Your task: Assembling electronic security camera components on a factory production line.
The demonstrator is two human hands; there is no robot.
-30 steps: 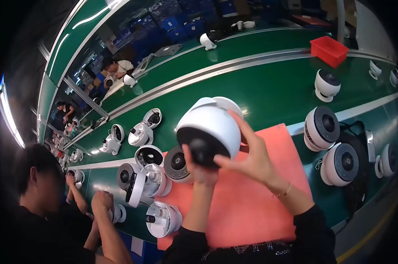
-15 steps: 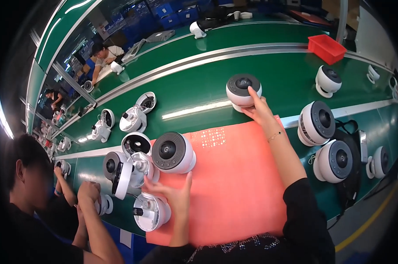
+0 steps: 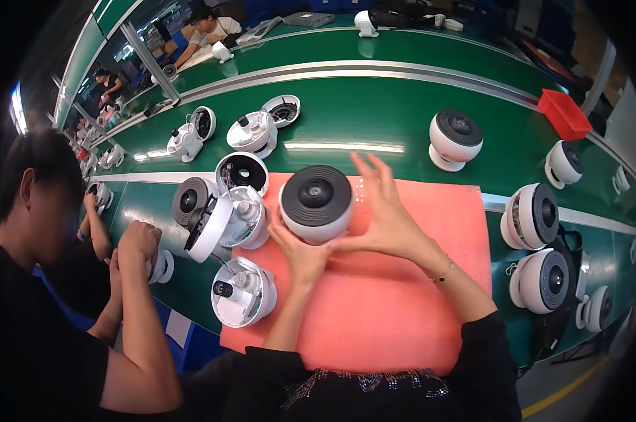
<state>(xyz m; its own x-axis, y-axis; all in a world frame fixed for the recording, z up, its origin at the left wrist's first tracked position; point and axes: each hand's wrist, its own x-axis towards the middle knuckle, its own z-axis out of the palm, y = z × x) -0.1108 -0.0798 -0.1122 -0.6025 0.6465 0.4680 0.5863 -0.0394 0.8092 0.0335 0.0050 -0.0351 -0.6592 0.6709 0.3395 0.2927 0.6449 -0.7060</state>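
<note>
A white ball-shaped camera (image 3: 316, 205) with a dark grey ribbed face and black lens stands at the left part of the pink foam mat (image 3: 402, 309). My left hand (image 3: 300, 254) cups its lower left side. Fingers spread, my right hand (image 3: 382, 224) is just right of it, thumb close to the ball's underside; whether it touches cannot be made out. Left of the mat, an opened camera (image 3: 244, 211) shows its inner parts, its round shell hanging aside. Another opened white housing (image 3: 242, 292) lies on the mat's left edge.
Beyond the mat, a finished-looking camera (image 3: 456, 137) stands on the green belt (image 3: 360, 158), with opened ones (image 3: 253, 133) farther left. Several closed cameras (image 3: 539, 281) stand at right near a black bag (image 3: 569, 246). A red bin (image 3: 565, 114) is far right; a co-worker (image 3: 50, 281) sits left.
My right hand has let go of the camera on the belt and come back to the one on the mat. My left hand has taken hold of that camera, now facing more upward.
</note>
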